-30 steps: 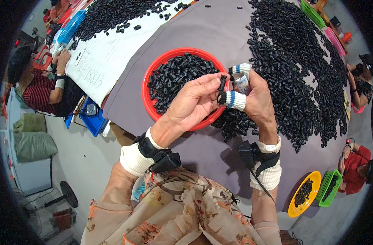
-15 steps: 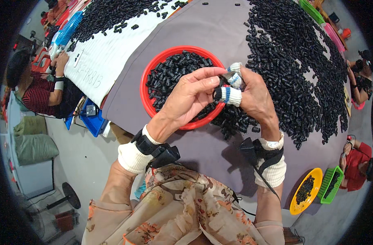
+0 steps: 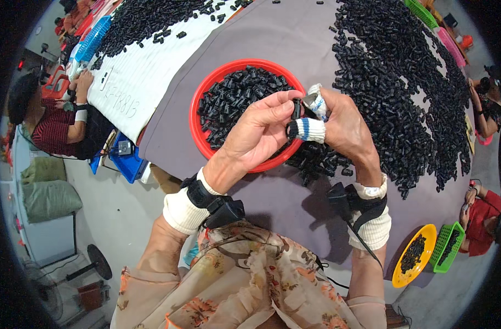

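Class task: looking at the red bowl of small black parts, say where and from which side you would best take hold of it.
Probably the red bowl by its bare left rim, from the left: the left hand and right hand overlie the near right side.

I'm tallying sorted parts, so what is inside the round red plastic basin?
The round red plastic basin holds a heap of small black plastic pieces. The left hand and right hand cover its near right side, so what lies there is hidden.

Single head cam, fisheye, looks straight down, close over table (image 3: 272,49).
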{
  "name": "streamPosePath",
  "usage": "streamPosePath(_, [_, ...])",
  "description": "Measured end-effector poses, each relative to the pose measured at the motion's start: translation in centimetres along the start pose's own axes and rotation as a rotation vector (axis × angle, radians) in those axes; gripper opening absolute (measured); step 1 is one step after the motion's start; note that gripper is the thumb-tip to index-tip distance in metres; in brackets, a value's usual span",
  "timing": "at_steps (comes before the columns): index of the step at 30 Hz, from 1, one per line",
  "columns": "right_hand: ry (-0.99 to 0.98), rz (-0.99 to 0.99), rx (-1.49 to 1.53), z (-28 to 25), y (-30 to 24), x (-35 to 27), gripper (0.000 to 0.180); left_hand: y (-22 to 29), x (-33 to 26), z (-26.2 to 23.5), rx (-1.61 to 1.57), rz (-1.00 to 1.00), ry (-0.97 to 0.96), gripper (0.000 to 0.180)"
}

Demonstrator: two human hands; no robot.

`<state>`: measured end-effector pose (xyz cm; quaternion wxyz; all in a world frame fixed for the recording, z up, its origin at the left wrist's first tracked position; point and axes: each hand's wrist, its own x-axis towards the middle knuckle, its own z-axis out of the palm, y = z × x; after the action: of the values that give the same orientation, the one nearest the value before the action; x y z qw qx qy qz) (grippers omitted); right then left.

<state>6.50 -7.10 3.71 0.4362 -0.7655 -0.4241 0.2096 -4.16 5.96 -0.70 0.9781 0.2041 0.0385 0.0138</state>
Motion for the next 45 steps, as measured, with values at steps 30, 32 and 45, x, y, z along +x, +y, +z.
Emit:
streamPosePath(30, [-0.013,-0.102,-0.005,0.7,0.8,-0.3,0.037,-0.4,-0.1,0.5,0.110,0.025,0.118,0.020])
streamPosePath(32, [-0.009,-0.119,0.016,0.8,0.8,-0.2,0.036,-0.3,-0.1,0.6,0.123,0.023,0.118,0.020])
streamPosePath(45, [0.140,0.026,0.132,-2.6,2.1,-2.0,0.020,1.4,1.5,-1.1,0.609,0.135,0.302,0.018])
